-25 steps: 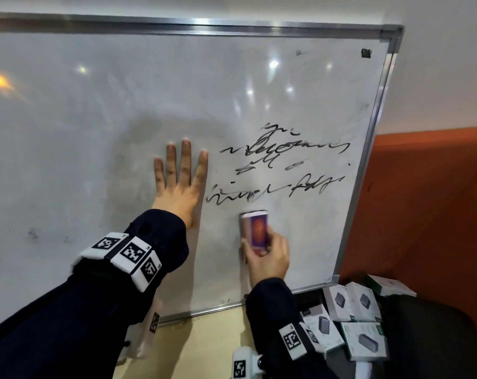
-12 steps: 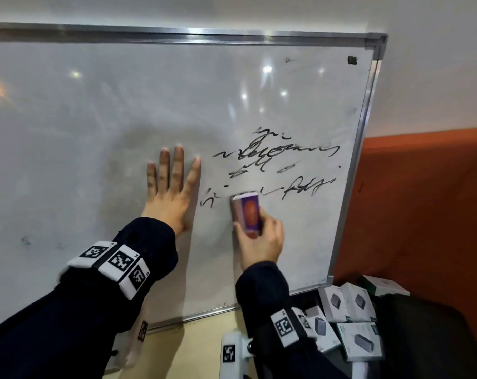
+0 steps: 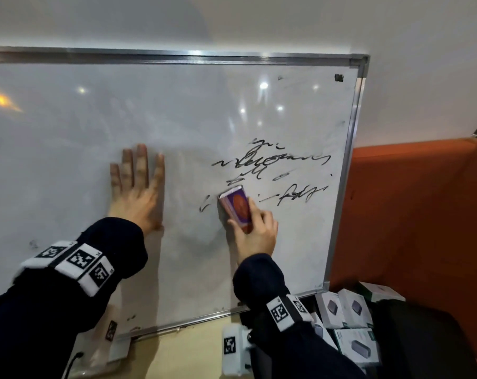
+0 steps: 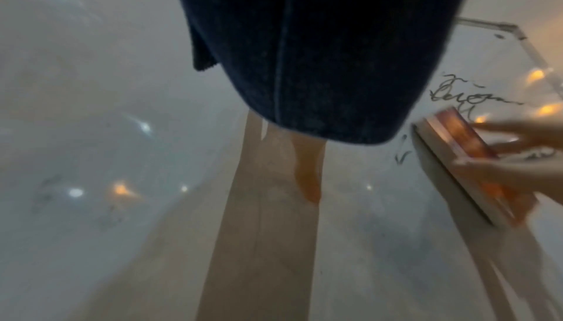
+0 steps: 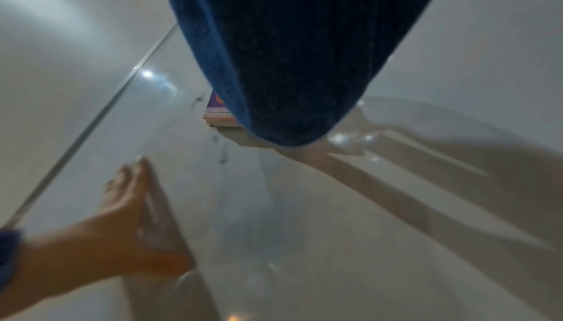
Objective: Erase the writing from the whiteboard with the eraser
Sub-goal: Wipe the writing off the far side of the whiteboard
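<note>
Fingers (image 3: 255, 212) of the right hand (image 3: 255, 231) clasp the purple eraser (image 3: 237, 206), pressed flat on the whiteboard (image 3: 67, 160) over the lowest line of black writing (image 3: 275, 170); strokes remain on both sides of it and in the lines above. To its left, the left hand (image 3: 138, 192) lies flat on the board, fingers straight. White boxes (image 3: 349, 324) sit below the board's right corner.

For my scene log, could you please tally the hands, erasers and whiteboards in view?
Hands: 2, the left hand and the right hand
Eraser: 1
Whiteboard: 1
Total: 4
</note>
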`<control>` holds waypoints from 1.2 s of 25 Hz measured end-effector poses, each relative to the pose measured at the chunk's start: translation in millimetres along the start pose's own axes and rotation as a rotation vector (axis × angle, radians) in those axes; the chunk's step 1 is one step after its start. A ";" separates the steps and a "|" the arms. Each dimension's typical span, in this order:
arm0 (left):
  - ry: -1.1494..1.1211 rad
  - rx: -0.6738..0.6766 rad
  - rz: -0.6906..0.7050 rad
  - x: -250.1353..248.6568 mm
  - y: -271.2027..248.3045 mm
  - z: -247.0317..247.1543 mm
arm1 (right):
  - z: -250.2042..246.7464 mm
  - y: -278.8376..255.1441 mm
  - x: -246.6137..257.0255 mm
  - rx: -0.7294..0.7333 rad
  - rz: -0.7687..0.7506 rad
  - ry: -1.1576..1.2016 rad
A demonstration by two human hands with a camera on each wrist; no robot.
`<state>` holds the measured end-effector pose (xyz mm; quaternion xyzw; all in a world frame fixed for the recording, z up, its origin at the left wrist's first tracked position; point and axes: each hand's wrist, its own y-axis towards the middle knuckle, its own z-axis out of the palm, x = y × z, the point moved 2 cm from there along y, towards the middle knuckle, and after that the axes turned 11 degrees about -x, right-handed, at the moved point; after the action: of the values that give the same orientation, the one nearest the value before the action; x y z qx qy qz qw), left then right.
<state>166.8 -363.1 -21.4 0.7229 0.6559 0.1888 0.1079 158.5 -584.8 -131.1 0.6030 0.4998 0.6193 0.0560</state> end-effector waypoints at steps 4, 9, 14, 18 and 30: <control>0.086 0.117 -0.020 5.3 4.8 3.6 | 26.2 -9.1 51.4 0.098 -0.257 0.018; 0.064 0.150 -0.029 6.1 4.7 1.5 | 11.8 -25.0 11.2 0.146 -0.494 -0.008; 0.048 0.169 -0.059 5.2 5.1 4.9 | 15.2 25.9 20.1 -0.040 -0.336 -0.046; 0.051 0.161 -0.048 4.1 3.8 -0.7 | 31.9 -9.7 26.6 0.100 -0.803 0.008; 0.013 0.005 0.018 0.1 4.2 -13.8 | 12.3 47.9 27.1 0.041 -0.927 -0.065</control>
<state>164.9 -364.7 -7.2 0.7278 0.6505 0.1929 0.1000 186.7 -583.5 -82.3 0.3363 0.7266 0.4997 0.3305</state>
